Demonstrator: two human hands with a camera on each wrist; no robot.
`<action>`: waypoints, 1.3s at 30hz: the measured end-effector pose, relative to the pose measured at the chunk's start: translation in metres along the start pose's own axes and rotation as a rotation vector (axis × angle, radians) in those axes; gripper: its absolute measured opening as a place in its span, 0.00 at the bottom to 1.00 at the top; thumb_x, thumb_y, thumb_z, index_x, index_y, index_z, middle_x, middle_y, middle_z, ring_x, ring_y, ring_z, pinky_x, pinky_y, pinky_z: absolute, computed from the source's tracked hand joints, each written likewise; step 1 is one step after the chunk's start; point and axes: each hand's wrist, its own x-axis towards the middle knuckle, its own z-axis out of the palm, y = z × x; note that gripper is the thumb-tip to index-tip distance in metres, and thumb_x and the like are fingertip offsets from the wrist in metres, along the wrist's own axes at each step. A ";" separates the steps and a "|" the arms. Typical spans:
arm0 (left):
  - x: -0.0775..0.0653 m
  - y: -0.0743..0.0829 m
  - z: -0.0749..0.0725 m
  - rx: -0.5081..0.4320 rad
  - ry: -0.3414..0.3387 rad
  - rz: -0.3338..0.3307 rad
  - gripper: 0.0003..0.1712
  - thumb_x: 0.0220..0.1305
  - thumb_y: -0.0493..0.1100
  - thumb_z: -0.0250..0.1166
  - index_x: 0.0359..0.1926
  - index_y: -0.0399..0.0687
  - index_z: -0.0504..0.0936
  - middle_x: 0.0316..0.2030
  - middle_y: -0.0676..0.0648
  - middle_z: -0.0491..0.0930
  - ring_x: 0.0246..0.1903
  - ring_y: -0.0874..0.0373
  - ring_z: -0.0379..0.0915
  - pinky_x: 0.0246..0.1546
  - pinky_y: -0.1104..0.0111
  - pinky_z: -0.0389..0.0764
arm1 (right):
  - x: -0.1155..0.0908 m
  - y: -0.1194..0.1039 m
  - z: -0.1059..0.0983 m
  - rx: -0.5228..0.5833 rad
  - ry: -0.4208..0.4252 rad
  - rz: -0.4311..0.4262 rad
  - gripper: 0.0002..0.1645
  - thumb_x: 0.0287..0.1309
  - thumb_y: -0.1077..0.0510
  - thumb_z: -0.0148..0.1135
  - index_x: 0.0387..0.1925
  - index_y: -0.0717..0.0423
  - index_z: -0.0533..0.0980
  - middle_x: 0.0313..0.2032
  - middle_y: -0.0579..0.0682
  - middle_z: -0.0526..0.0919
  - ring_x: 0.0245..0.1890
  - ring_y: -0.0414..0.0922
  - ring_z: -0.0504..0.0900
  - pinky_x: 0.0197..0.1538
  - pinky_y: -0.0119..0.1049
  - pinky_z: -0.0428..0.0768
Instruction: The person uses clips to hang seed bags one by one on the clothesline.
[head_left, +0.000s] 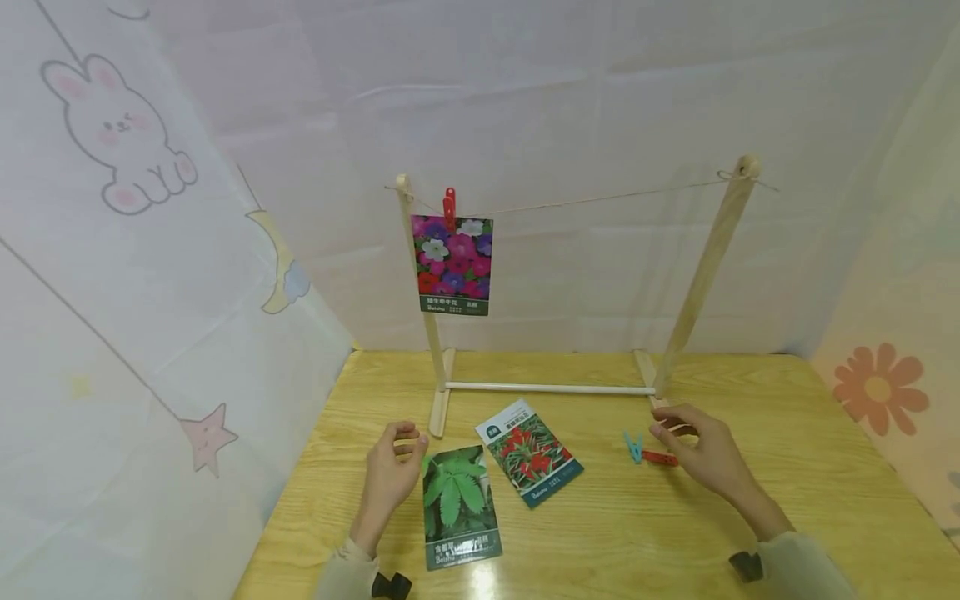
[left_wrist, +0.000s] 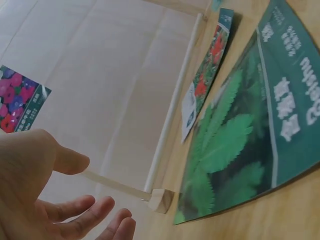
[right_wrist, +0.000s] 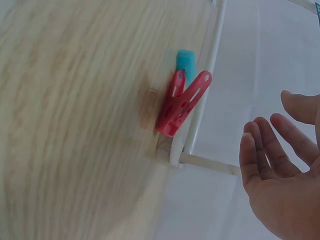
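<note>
My left hand (head_left: 393, 468) is held beside the green-leaf seed packet (head_left: 461, 507), fingers loosely bent around nothing. To the right of that packet lies a red-flower seed packet (head_left: 529, 454), tilted on the table. My right hand (head_left: 703, 454) hovers by a red clothespin (head_left: 660, 458) and a blue clothespin (head_left: 634, 447); in the right wrist view its relaxed fingers (right_wrist: 272, 150) hold nothing. A petunia seed packet (head_left: 453, 265) hangs from the string (head_left: 585, 202), gripped by another red clothespin (head_left: 450, 208) near the left post.
The wooden stand has a left post (head_left: 431, 333), a leaning right post (head_left: 708, 275) and a white bottom rod (head_left: 551, 388). It stands at the back of the wooden table (head_left: 600, 533). Printed cloth (head_left: 562, 100) hangs behind and at both sides.
</note>
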 end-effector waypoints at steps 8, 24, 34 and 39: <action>-0.004 -0.010 0.010 0.050 -0.060 -0.047 0.26 0.75 0.43 0.68 0.64 0.29 0.75 0.56 0.33 0.81 0.52 0.38 0.85 0.47 0.56 0.91 | -0.002 0.010 0.002 -0.021 -0.045 0.038 0.17 0.66 0.63 0.73 0.53 0.66 0.83 0.47 0.61 0.89 0.43 0.41 0.86 0.42 0.30 0.87; -0.020 -0.016 0.019 0.292 -0.049 -0.033 0.30 0.69 0.45 0.74 0.61 0.27 0.76 0.51 0.34 0.82 0.51 0.41 0.80 0.54 0.46 0.85 | -0.002 0.028 0.006 -0.066 -0.183 -0.120 0.13 0.58 0.67 0.77 0.45 0.66 0.86 0.39 0.49 0.88 0.34 0.34 0.85 0.34 0.30 0.87; -0.035 -0.012 0.029 0.446 -0.060 -0.105 0.34 0.62 0.53 0.78 0.56 0.29 0.79 0.45 0.37 0.79 0.45 0.44 0.79 0.46 0.47 0.86 | -0.014 0.040 0.013 -0.101 -0.203 -0.187 0.13 0.56 0.67 0.79 0.43 0.62 0.88 0.38 0.46 0.87 0.36 0.29 0.82 0.35 0.29 0.87; -0.039 -0.007 0.034 0.535 -0.045 -0.114 0.39 0.57 0.56 0.81 0.55 0.28 0.78 0.45 0.36 0.76 0.40 0.45 0.77 0.35 0.50 0.86 | -0.016 0.041 0.013 -0.090 -0.210 -0.178 0.11 0.55 0.67 0.79 0.41 0.58 0.88 0.40 0.46 0.87 0.37 0.31 0.84 0.35 0.29 0.87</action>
